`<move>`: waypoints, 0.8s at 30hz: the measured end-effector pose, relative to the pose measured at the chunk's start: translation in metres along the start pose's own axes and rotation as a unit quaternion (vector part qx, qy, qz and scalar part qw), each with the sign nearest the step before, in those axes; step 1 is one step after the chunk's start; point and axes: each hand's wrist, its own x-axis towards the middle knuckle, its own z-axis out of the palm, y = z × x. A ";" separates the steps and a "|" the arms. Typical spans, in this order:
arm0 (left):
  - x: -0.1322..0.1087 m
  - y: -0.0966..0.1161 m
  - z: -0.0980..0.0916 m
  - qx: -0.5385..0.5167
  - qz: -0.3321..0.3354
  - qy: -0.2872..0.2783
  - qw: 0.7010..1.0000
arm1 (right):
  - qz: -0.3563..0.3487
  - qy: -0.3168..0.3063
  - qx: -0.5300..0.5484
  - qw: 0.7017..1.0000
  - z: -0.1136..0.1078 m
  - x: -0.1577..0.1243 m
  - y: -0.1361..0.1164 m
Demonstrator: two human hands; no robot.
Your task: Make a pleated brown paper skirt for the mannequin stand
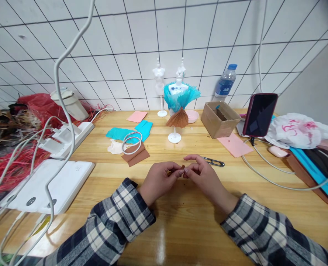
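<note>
My left hand and my right hand meet just above the wooden table, fingertips pinched together on a small brown paper piece. Only a sliver of the paper shows between the fingers. Small thread snips lie just right of my right hand. Behind the hands stands a white mini mannequin dressed in a teal fringe top and a brown pleated paper skirt. A second bare mannequin stands behind it.
Brown, teal and pink paper sheets with a white ribbon coil lie at left centre. A cardboard box, a propped phone, a water bottle and a plastic bag stand at right. Power strips, a white pad and cables occupy the left.
</note>
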 end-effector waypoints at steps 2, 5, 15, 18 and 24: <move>0.000 0.000 0.000 0.011 0.002 0.000 1.000 | -0.007 0.008 -0.021 1.000 0.000 -0.002 0.000; -0.001 0.001 -0.001 -0.012 -0.004 -0.001 1.000 | -0.017 0.014 -0.053 0.998 0.001 -0.004 0.000; 0.005 -0.005 -0.003 -0.197 -0.085 0.033 0.976 | 0.036 -0.051 0.117 0.991 -0.008 0.004 0.005; 0.006 -0.007 -0.005 -0.190 -0.088 0.058 0.976 | 0.078 -0.051 0.144 0.985 -0.012 0.004 0.003; 0.006 -0.006 -0.004 -0.111 -0.063 0.066 0.990 | 0.119 -0.062 0.114 0.984 -0.007 0.000 -0.003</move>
